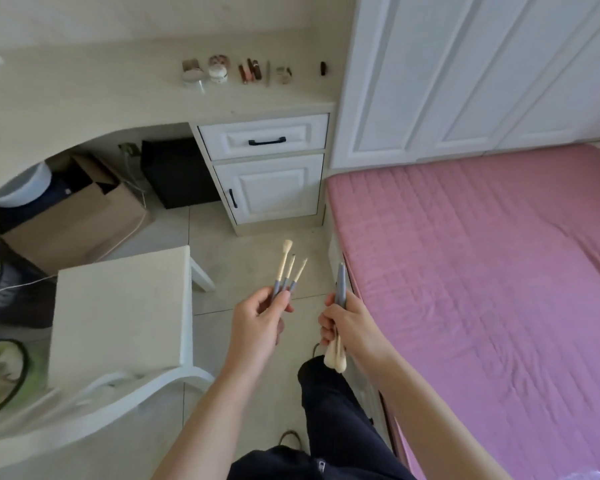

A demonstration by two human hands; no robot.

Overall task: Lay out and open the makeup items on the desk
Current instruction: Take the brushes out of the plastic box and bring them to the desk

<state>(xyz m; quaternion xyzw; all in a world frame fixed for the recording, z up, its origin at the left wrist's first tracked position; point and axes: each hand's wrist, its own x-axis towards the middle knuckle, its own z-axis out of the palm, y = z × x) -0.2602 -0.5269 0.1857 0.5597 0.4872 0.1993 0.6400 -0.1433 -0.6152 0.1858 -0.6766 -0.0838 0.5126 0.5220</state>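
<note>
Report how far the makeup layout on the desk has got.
Done: a row of makeup items lies on the desk; whether they are open is too small to tell. In hand: the left hand holds three brushes, the right hand holds more brushes. Left: setting both bunches on the desk.

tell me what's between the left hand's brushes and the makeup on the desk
In the head view, only bare floor tiles and the white drawer unit separate the three brushes from the makeup row.

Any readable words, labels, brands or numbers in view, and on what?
None readable.
Small white mark on the black trousers: too small and blurred.
Row of small makeup items on the cream desk top: any labels are too far and blurred.
Grey-handled brushes in the left hand and right hand: no print visible.
</note>
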